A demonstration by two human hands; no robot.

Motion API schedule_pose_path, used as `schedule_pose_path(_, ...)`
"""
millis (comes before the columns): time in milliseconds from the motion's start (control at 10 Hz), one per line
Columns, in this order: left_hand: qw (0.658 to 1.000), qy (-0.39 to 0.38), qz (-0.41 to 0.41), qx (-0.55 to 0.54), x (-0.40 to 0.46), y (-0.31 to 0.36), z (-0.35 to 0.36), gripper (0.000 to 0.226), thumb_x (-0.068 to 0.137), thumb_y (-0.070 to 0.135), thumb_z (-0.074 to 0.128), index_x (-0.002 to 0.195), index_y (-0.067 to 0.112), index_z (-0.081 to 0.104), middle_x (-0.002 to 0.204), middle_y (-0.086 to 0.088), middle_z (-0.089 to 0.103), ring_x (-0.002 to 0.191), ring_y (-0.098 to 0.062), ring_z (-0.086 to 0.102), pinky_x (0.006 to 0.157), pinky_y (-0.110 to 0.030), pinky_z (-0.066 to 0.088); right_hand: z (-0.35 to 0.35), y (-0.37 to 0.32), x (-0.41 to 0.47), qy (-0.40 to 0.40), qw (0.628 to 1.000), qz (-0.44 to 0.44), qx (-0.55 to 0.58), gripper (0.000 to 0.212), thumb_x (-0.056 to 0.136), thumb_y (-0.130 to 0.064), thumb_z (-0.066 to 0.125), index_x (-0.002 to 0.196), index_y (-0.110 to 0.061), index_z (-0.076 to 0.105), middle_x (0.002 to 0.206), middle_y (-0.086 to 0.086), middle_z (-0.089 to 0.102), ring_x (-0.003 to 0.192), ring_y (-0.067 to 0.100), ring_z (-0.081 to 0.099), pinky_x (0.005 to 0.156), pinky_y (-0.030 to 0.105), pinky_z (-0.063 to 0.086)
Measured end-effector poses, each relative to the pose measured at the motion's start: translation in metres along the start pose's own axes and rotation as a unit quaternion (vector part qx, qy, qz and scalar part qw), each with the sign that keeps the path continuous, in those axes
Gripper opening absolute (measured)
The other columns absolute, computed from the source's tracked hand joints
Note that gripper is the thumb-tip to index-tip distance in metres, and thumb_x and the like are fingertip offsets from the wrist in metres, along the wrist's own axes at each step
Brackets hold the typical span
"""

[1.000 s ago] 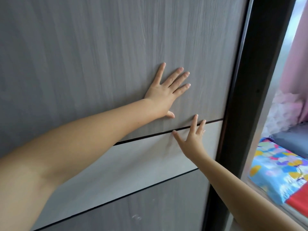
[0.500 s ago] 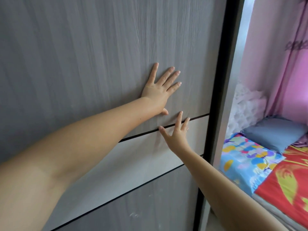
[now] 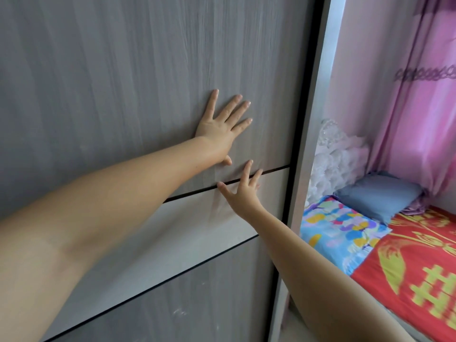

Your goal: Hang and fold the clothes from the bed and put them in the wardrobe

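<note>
Wardrobe door [image 3: 123,82], a tall sliding panel of grey wood grain, fills most of the view, running from the left edge across to its dark vertical edge strip on the right. A paler horizontal band [image 3: 197,230], bordered above and below by thin dark lines, slants across its lower half. Both of the person's bare arms reach out to the panel.

Her left hand [image 3: 220,127] lies flat against the grey surface above the band, fingers straight and spread wide, thumb tucked down towards the upper dark line; it has hold of nothing. Just below and slightly right of it, the right hand [image 3: 243,191] also has its fingers straight and fanned. Its fingertips touch the panel across the upper dark line, with the thumb stretched out to the left along that line. It too grips nothing.

Beyond the door's edge stands a light grey upright frame [image 3: 318,119]. Past that, to the right, is the bed [image 3: 407,280], covered by a red spread with yellow patterns. A sheet with bright multicoloured patches [image 3: 338,230] lies at the near end, beside a blue-grey pillow [image 3: 380,196] and some white frilly fabric [image 3: 333,154] in the corner. Pink curtains [image 3: 419,107] hang behind the bed. No loose clothes can be made out on the visible part of the bed.
</note>
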State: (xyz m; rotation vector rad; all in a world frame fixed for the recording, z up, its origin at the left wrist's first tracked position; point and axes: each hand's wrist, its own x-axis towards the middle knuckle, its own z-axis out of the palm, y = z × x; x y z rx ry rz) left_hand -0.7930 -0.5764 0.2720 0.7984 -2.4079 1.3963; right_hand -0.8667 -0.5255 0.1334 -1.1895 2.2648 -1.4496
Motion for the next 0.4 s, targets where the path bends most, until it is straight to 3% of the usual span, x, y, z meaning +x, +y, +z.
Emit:
schedule_pose_path(100,1.000,-0.006,0.011,-0.002,-0.001,-0.003,-0.002,0.112,0.077,0.073,0.052,0.149,0.024,-0.018,0.153,-0.008,-0.034,0.140,-0.031,-0.031,0.093,-0.066,-0.024,-0.019,0.002,-0.005,-0.042,0.999,-0.006,0.006,0.100,0.088,-0.052,0.059,0.147,-0.038,-0.022,0.154,0.004,-0.033,0.147,0.035,-0.007,0.115,0.050,0.022)
schedule_pose_path(200,1.000,-0.008,0.020,0.002,-0.003,-0.002,0.002,0.111,0.077,0.070,0.055,0.151,0.024,-0.014,0.153,-0.009,-0.033,0.140,-0.031,-0.031,0.093,-0.067,-0.025,-0.046,0.009,-0.018,-0.088,0.993,0.019,0.077,0.085,0.089,-0.054,0.055,0.149,-0.045,-0.005,0.160,-0.009,-0.011,0.145,0.025,0.019,0.091,0.043,0.049)
schedule_pose_path(300,0.994,-0.006,0.064,-0.092,-0.013,-0.005,-0.007,0.091,0.087,0.051,0.055,0.154,0.022,0.000,0.156,-0.011,-0.027,0.142,-0.030,-0.028,0.099,-0.065,-0.023,-0.068,0.006,-0.047,-0.128,0.979,0.040,0.156,0.074,0.090,-0.051,0.057,0.147,-0.051,0.010,0.157,-0.013,0.017,0.139,0.017,0.030,0.092,0.046,0.050)
schedule_pose_path(400,0.971,0.007,0.096,-0.217,-0.084,0.043,0.024,0.073,0.091,0.038,0.051,0.153,0.022,0.016,0.158,-0.016,-0.015,0.135,-0.027,-0.039,0.108,-0.057,-0.017,-0.079,0.047,-0.113,-0.197,0.948,0.015,0.248,0.072,0.074,-0.056,0.073,0.136,-0.057,0.037,0.151,-0.018,0.033,0.131,0.001,0.042,0.085,0.034,0.055)
